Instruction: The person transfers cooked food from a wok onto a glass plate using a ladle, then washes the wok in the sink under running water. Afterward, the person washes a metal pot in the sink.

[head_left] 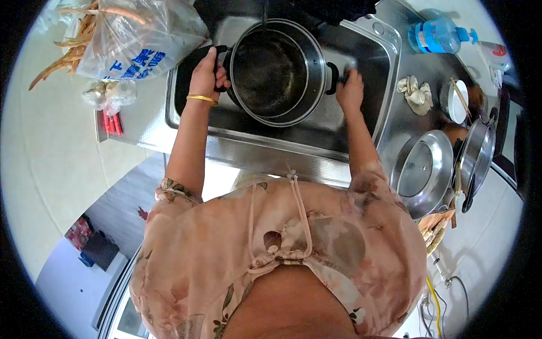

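A deep metal pot [272, 73] with two black handles sits over the sink [361, 59], its dark inside facing up. The fingers of my left hand [209, 74], with a gold bangle at the wrist, are wrapped around the pot's left handle. To the right of the pot, my right hand [351, 91] is over the sink, close to the right handle [332, 78] but apart from it. Its fingertips are blurred and partly hidden, so I cannot make out whether it holds anything. A dark faucet [264, 16] reaches over the pot's far rim.
A plastic bag [141, 39] with blue print lies at the upper left, near red-handled items [113, 123]. On the right are a blue pump bottle [440, 36], a crumpled cloth [415, 95], a white bowl [456, 101] with chopsticks, a metal basin [423, 172] and a lidded pan [479, 152].
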